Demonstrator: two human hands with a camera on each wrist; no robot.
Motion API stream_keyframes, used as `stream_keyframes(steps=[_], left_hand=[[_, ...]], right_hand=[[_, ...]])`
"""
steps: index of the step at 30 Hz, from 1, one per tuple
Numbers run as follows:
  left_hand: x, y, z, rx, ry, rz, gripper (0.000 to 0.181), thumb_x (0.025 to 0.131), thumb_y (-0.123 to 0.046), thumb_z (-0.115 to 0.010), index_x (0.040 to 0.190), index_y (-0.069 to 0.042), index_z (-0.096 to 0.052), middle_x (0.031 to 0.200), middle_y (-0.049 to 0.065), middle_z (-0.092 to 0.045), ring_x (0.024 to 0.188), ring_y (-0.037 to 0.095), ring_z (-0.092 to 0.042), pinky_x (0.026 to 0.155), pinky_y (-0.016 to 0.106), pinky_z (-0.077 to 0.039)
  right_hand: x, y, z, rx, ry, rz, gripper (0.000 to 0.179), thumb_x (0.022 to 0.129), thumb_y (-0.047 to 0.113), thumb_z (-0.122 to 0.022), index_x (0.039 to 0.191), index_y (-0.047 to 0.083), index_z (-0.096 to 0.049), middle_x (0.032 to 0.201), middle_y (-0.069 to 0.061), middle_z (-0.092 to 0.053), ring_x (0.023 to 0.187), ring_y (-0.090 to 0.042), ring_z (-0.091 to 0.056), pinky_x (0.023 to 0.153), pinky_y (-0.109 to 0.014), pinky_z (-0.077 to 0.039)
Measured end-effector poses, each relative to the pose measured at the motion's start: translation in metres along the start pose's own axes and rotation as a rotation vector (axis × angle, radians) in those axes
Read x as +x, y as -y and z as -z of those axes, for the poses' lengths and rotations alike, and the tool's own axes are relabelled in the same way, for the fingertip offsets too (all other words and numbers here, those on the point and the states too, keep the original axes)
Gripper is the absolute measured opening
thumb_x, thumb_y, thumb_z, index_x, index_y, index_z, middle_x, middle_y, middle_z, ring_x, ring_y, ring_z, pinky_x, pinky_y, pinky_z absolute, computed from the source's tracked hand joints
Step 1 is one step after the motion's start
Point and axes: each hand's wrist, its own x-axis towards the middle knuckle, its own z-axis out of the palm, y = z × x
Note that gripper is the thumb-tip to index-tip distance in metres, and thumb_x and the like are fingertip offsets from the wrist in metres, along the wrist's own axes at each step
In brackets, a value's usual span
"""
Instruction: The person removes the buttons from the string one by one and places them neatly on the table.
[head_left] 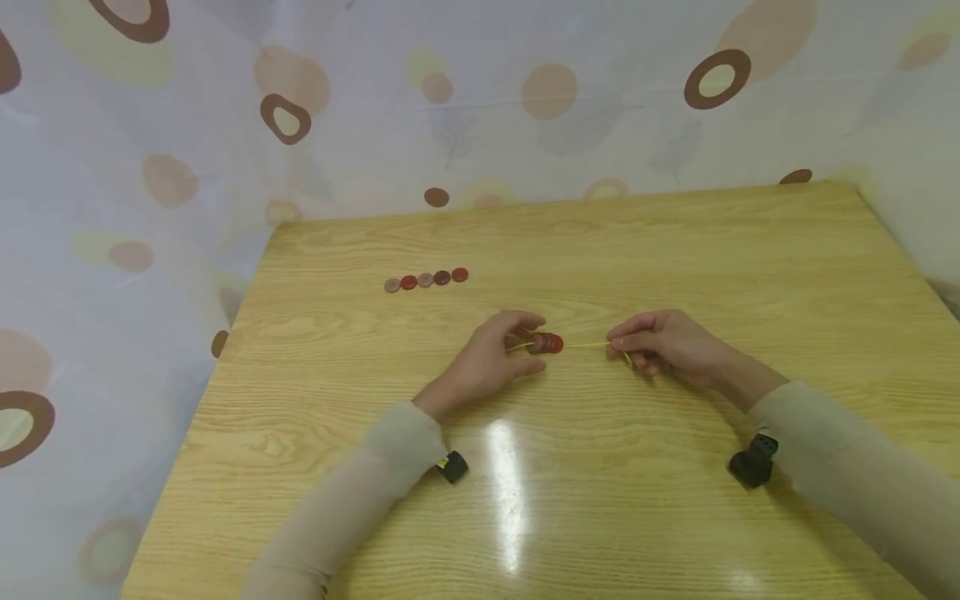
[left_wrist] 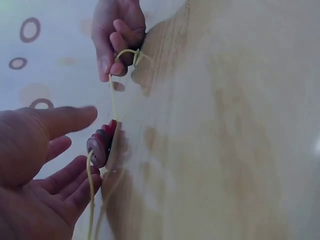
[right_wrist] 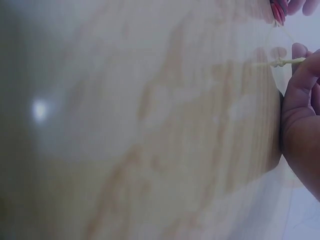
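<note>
A short stack of red, brown and pinkish buttons (head_left: 547, 343) is threaded on a yellow string (head_left: 585, 345), low over the table. Around the stack my left hand (head_left: 491, 354) is spread, thumb and fingers apart; the left wrist view shows the buttons (left_wrist: 101, 144) just beyond its fingertips, not pinched. To the right, my right hand (head_left: 672, 346) pinches the string between thumb and forefinger, and the stretch between it and the buttons is taut. A knot (right_wrist: 279, 63) shows in the string's end hanging by the right hand. The string's other end trails down past the left palm.
A row of several loose buttons (head_left: 426, 280), red, brown and pinkish, lies farther back on the wooden table (head_left: 637, 500), left of the hands. A patterned cloth (head_left: 480, 108) hangs behind the table's far edge.
</note>
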Motion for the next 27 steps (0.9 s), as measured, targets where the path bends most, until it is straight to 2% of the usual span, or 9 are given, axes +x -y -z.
stream_keyframes(steps=[5,10,17,27], left_hand=[[0.001,0.002,-0.005,-0.042,-0.063,0.024,0.038,0.091,-0.008,-0.075,0.126,-0.008,-0.063,0.124,0.002,-0.063,0.118,0.019,-0.062,0.099,0.03,-0.049],[0.003,0.004,-0.008,-0.027,-0.101,0.024,0.028,0.09,-0.007,-0.076,0.117,-0.009,-0.068,0.118,-0.001,-0.064,0.11,0.017,-0.064,0.095,0.03,-0.051],[0.007,0.003,-0.01,-0.001,-0.111,0.019,0.028,0.089,-0.007,-0.077,0.116,-0.011,-0.069,0.114,-0.001,-0.064,0.103,0.015,-0.062,0.091,0.029,-0.052],[0.011,0.002,-0.011,0.032,-0.116,0.022,0.023,0.09,-0.006,-0.074,0.112,-0.01,-0.07,0.111,0.0,-0.064,0.102,0.015,-0.061,0.089,0.028,-0.052]], right_hand=[[0.0,0.0,0.0,0.008,0.003,0.004,0.03,0.099,0.008,-0.064,0.122,-0.011,-0.063,0.1,-0.01,-0.075,0.061,-0.007,-0.052,0.053,-0.018,-0.047],[0.0,0.001,-0.001,0.011,0.002,0.003,0.027,0.099,0.007,-0.064,0.12,-0.01,-0.064,0.099,-0.01,-0.075,0.061,-0.007,-0.053,0.052,-0.018,-0.047],[-0.001,0.001,0.0,0.021,0.015,0.015,0.023,0.099,0.006,-0.064,0.117,-0.008,-0.067,0.098,-0.01,-0.075,0.061,-0.008,-0.053,0.052,-0.02,-0.048],[0.0,0.001,0.002,0.027,0.01,0.015,0.022,0.099,0.006,-0.064,0.116,-0.006,-0.068,0.098,-0.01,-0.075,0.06,-0.008,-0.054,0.051,-0.02,-0.048]])
